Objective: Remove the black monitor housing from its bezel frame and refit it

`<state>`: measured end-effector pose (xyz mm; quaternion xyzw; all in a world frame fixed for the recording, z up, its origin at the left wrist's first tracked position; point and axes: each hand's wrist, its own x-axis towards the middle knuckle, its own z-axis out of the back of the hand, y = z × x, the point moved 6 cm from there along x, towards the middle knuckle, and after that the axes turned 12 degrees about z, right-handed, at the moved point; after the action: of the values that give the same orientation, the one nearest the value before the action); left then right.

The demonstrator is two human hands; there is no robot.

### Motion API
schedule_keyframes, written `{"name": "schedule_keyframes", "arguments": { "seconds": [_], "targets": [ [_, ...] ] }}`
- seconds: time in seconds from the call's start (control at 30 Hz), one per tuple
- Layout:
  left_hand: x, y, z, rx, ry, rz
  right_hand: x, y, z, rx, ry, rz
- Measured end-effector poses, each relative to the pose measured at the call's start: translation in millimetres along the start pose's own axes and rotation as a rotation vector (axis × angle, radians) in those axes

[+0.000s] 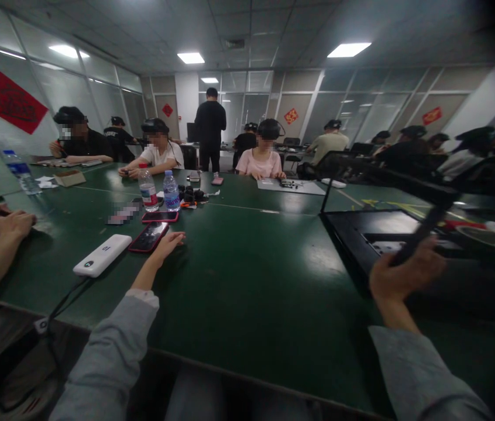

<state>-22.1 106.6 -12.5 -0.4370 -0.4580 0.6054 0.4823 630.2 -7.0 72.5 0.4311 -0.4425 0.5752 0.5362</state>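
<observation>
My left hand [169,242] rests on the green table beside a phone in a red case [148,237]. Its fingers point to the right, loosely extended, and nothing shows in them. On the right, my right hand [405,270] is wrapped round a dark bar of a black frame [423,231], slightly blurred. The frame's upper part is tilted up above a flat black base [361,225] lying on the table. What exactly this black object is, I cannot tell.
A white power bank [102,255] with a black cable lies left of my left hand. Two water bottles [171,192] and a second phone [160,217] stand or lie behind it. Another person's hands [14,224] rest at the left edge. Several people sit across the table [251,280].
</observation>
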Motion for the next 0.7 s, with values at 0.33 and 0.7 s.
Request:
{"name": "schedule_keyframes", "arguments": {
  "seconds": [0.33,0.7],
  "targets": [
    [0,-4,1.4,0.048,-0.088,-0.102,17,94,-5,0.292,0.001,-0.025],
    [-10,-13,-26.4,0.069,-0.051,-0.16,-5,71,-43,0.421,0.303,-0.389]
  ]
}}
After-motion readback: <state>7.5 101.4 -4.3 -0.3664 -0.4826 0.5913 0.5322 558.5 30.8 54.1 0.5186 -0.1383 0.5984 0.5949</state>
